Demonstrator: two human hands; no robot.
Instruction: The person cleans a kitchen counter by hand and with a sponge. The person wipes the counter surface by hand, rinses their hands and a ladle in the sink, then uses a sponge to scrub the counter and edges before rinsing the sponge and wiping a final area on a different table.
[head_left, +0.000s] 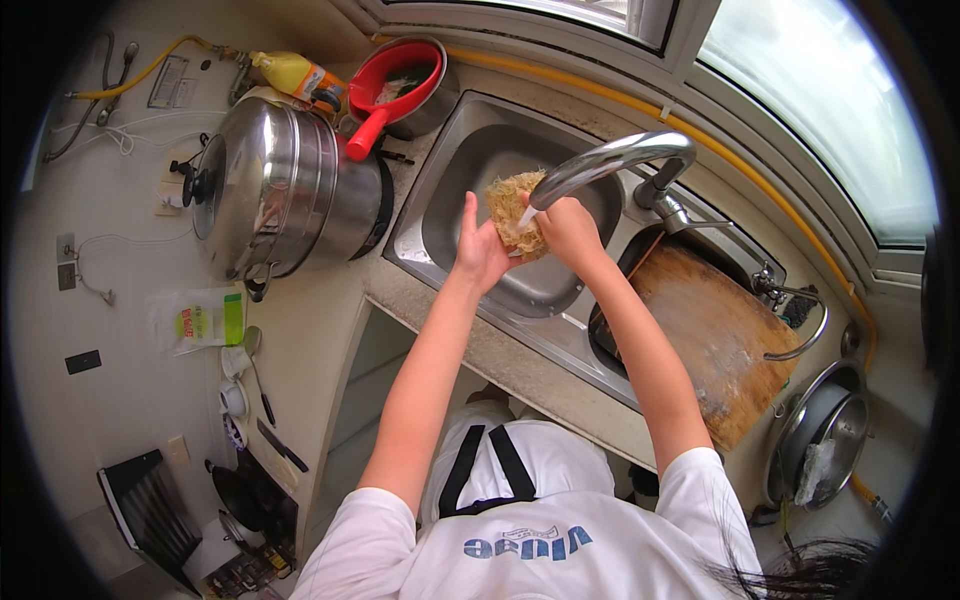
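Under the running spout of the chrome faucet, a tan, fibrous scrubber that looks like loofah is wet by the stream. My right hand grips its right side, fingers partly hidden by the spout. At its lower left, my left hand supports it from beneath, with the thumb raised away from it and the other fingers mostly hidden under it. Both hands are over the stainless steel sink basin, above its bottom.
Left of the sink stands a large steamer pot. A red dipper rests in a metal pot behind it, beside a yellow bottle. A wooden cutting board covers much of the right basin, near a small curved tap. Metal bowls lean farther right.
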